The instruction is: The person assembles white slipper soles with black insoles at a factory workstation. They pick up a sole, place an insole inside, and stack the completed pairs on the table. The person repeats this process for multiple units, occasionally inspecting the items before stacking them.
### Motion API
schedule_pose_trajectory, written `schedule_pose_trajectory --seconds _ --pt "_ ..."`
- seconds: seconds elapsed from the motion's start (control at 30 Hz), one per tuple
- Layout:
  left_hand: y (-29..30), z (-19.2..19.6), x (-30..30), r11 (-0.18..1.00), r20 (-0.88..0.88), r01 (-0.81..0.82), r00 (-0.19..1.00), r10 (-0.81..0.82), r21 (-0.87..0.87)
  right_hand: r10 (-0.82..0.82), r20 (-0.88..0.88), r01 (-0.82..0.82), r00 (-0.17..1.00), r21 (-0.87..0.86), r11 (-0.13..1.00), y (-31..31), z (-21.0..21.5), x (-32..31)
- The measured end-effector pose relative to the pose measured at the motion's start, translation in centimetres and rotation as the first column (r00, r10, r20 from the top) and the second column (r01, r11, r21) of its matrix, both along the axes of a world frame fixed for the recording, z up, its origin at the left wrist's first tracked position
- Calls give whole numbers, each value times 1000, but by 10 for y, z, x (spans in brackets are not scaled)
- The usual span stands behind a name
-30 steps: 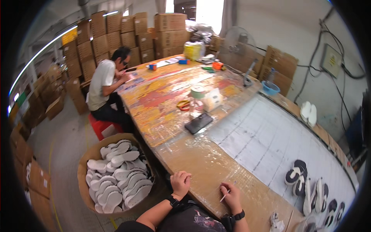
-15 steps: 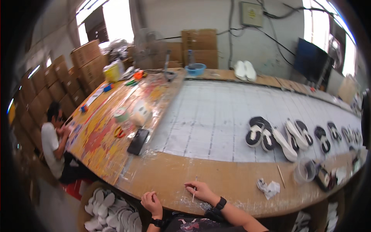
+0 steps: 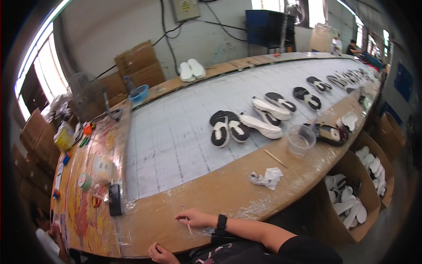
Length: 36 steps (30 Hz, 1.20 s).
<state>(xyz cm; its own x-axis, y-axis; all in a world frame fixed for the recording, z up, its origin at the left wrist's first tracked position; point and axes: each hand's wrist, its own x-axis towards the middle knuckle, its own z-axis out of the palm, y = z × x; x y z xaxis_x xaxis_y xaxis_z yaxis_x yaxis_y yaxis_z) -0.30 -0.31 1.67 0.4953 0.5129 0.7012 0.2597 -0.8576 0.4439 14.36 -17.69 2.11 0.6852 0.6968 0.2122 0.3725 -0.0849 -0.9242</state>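
Note:
Between the thumb and fingers of my right hand [image 3: 196, 218] is a thin pale stick [image 3: 189, 227], held above the brown table edge [image 3: 220, 200]. I cannot make out its tip well. My left hand [image 3: 161, 254] rests by the near edge of the table, its fingers curled in with nothing visible in them. Right of my right hand lie a crumpled white tissue [image 3: 267, 178] and a wooden stick [image 3: 276, 159]. A clear plastic cup [image 3: 301, 141] stands beyond them. Black and white shoe soles [image 3: 229, 128] lie on the pale tabletop in a row running to the far right.
A black phone [image 3: 115, 200] lies to the left, near a tape roll [image 3: 84, 181] and a whitish container [image 3: 103, 170]. Cardboard boxes of soles [image 3: 349, 207] stand on the floor at the right. White soles [image 3: 192, 70] and a blue basin [image 3: 139, 93] sit at the back. Another person [image 3: 46, 240] is at lower left.
My view has swung to the right, so the table and soles shift left and the floor boxes at right come in. The stick stays in my right hand; my left hand stays curled.

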Motion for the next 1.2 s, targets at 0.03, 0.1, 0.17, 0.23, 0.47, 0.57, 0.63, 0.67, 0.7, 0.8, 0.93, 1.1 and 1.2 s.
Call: schedule_pose_trajectory --seconds 0.03,0.1,0.17,0.23,0.47,0.57,0.63,0.67,0.7,0.8,0.93,1.1,1.2 --pt "-8 15 -1 1000 -13 0 1000 0 -13 -7 25 7 1000 -7 1000 -2 1 1" --pt "-13 22 -2 999 20 7 1000 -6 -45 -9 22 9 1000 27 1000 2 -1 0" --pt "-15 23 -2 1000 -12 -9 1000 9 -9 -15 26 15 1000 28 1000 3 -6 0" --pt "-16 22 -1 999 5 -32 999 32 13 -16 36 15 999 33 999 2 -5 0" --pt "-21 19 -1 999 34 -44 998 43 26 -4 28 2 1000 72 997 0 -7 -2" --pt "-21 17 1 1000 36 -29 999 29 2 -1 -9 2 1000 142 990 2 -14 0" --pt "-19 12 -2 999 10 -34 999 34 16 -10 11 8 1000 141 990 2 -16 1" --pt "-20 11 -3 999 1 -31 1000 31 13 -14 22 11 1000 140 990 1 -18 2" --pt "-21 12 0 1000 2 -26 1000 26 9 -14 22 11 1000 144 990 1 -19 2" --pt "-21 13 -1 1000 -34 -27 999 27 0 -5 6 4 1000 160 987 1 -20 4" --pt "-25 15 -1 1000 -62 -16 998 15 -21 5 4 -6 1000 219 976 2 -23 5" --pt "-36 28 0 996 -141 -76 987 82 46 3 -55 7 999 178 984 2 -18 4" --pt "-29 16 3 995 -137 -54 988 65 82 -15 -55 23 998 144 989 2 -23 6"
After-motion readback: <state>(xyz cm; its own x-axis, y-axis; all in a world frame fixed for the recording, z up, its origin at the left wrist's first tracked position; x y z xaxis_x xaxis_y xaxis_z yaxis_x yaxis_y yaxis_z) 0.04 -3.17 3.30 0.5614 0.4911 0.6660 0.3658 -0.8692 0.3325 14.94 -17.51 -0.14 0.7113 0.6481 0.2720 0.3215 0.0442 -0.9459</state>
